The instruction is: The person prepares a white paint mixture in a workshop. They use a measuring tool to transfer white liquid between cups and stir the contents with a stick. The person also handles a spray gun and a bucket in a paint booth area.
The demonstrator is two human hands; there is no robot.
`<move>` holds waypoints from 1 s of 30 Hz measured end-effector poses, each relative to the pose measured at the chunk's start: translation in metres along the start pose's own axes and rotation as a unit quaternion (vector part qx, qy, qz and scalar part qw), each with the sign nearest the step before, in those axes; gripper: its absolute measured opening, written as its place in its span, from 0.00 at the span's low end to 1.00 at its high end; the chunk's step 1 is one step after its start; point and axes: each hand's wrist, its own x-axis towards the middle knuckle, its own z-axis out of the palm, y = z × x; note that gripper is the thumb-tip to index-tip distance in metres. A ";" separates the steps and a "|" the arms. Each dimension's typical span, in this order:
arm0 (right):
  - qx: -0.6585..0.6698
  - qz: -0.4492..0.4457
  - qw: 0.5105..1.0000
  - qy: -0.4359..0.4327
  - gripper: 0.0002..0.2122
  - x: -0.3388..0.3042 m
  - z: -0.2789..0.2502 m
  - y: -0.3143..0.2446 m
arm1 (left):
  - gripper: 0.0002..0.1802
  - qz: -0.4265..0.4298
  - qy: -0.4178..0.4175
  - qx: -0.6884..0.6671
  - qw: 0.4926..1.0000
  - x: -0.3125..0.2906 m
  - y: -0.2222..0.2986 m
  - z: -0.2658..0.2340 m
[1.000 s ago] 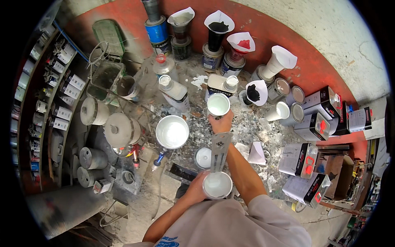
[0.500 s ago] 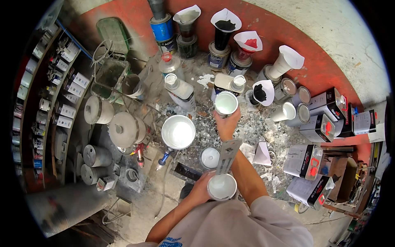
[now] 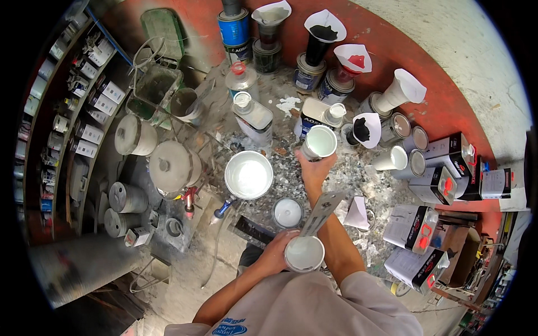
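Observation:
Close to my body, my left hand (image 3: 277, 252) wraps around the side of a cup (image 3: 304, 255) with whitish contents. A flat metal mixing stick (image 3: 324, 211) with slots leans out of this cup, above my right forearm. Farther out, my right hand (image 3: 315, 171) grips another cup (image 3: 321, 142) holding pale, slightly greenish white liquid. This cup is just in front of a rectangular tin with a white cap (image 3: 316, 115). A round white bucket (image 3: 248, 175) stands left of my right hand. Between the bucket and my left hand sits a small can (image 3: 287, 213) with a pale top.
Paper funnels (image 3: 325, 26) in dark, red and white cups stand on paint cans along the back. Rectangular metal tins (image 3: 412, 228) line the right side. Spray guns (image 3: 189, 203) and lidded pots (image 3: 171, 168) are at left, beyond them shelves (image 3: 92, 106). Paint flecks cover the tabletop.
The whole view has shifted slightly, so most things on the table appear farther right. Both hands keep their cups, and the mixing stick leans a little more to the right.

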 end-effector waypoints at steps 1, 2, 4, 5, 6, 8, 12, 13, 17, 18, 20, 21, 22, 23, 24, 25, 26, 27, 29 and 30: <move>-0.003 0.000 1.000 0.015 0.47 0.000 0.002 -0.002 | 0.36 -0.004 0.001 -0.002 1.000 0.000 -0.002 0.000; 0.002 0.001 1.000 0.029 0.46 0.000 0.004 0.000 | 0.36 -0.007 0.000 -0.003 1.000 0.000 -0.004 -0.001; 0.011 0.002 0.998 0.056 0.44 0.000 0.008 0.004 | 0.37 0.005 0.009 0.007 1.000 -0.002 -0.010 0.000; 0.033 -0.002 0.998 0.054 0.43 -0.001 0.007 0.005 | 0.37 0.011 0.014 0.011 1.000 -0.002 -0.012 0.001; 0.055 -0.006 0.997 0.053 0.42 -0.001 0.005 0.007 | 0.37 0.012 0.019 0.012 1.000 -0.003 -0.013 0.001; 0.066 -0.004 0.997 0.048 0.40 -0.003 0.002 0.008 | 0.37 0.014 0.026 0.013 0.999 -0.002 -0.015 0.001; 0.039 0.014 0.999 0.025 0.39 -0.005 -0.004 0.005 | 0.35 0.008 0.015 0.005 1.000 -0.001 -0.014 0.001; 0.036 0.018 0.999 0.017 0.39 -0.006 -0.005 0.003 | 0.35 0.008 0.015 0.002 1.000 -0.002 -0.011 0.001; 0.019 -0.035 0.999 -0.009 0.38 -0.005 -0.001 0.016 | 0.34 0.020 0.013 0.001 1.000 -0.001 -0.008 0.001; 0.020 -0.040 0.999 -0.010 0.38 -0.004 0.001 0.015 | 0.34 0.020 0.016 -0.003 1.000 -0.001 -0.008 0.001; 0.020 -0.046 0.999 -0.014 0.39 -0.003 0.003 0.013 | 0.34 0.018 0.020 -0.011 1.000 -0.002 -0.007 -0.001; 0.018 -0.047 0.999 -0.018 0.39 -0.002 0.005 0.012 | 0.34 0.019 0.019 -0.009 1.000 -0.003 -0.007 -0.001; 0.020 -0.037 0.999 -0.016 0.40 -0.001 0.007 0.011 | 0.35 0.020 0.017 -0.006 1.000 -0.003 -0.006 -0.003; 0.021 -0.027 0.999 -0.016 0.41 0.000 0.008 0.008 | 0.35 0.020 0.016 -0.004 1.000 -0.004 -0.006 -0.003; 0.024 -0.005 1.000 -0.010 0.42 0.000 0.009 0.004 | 0.35 0.015 0.023 0.001 1.000 -0.004 -0.009 -0.003; 0.028 0.017 0.999 -0.003 0.43 0.002 0.010 0.001 | 0.35 0.012 0.029 0.005 1.000 -0.003 -0.013 -0.002; 0.045 0.024 0.999 -0.009 0.43 0.001 0.008 -0.001 | 0.35 0.006 0.035 0.005 0.999 -0.005 -0.014 -0.001; 0.062 0.032 0.997 -0.013 0.44 0.003 0.004 -0.002 | 0.36 0.010 0.042 0.012 0.999 -0.006 -0.014 0.000; 0.041 0.029 0.999 -0.017 0.42 0.005 -0.014 -0.006 | 0.37 0.012 0.055 0.023 0.998 -0.004 -0.013 0.000; 0.008 0.005 0.999 -0.035 0.41 0.007 -0.032 -0.001 | 0.37 0.043 0.051 0.022 0.998 0.001 -0.021 0.003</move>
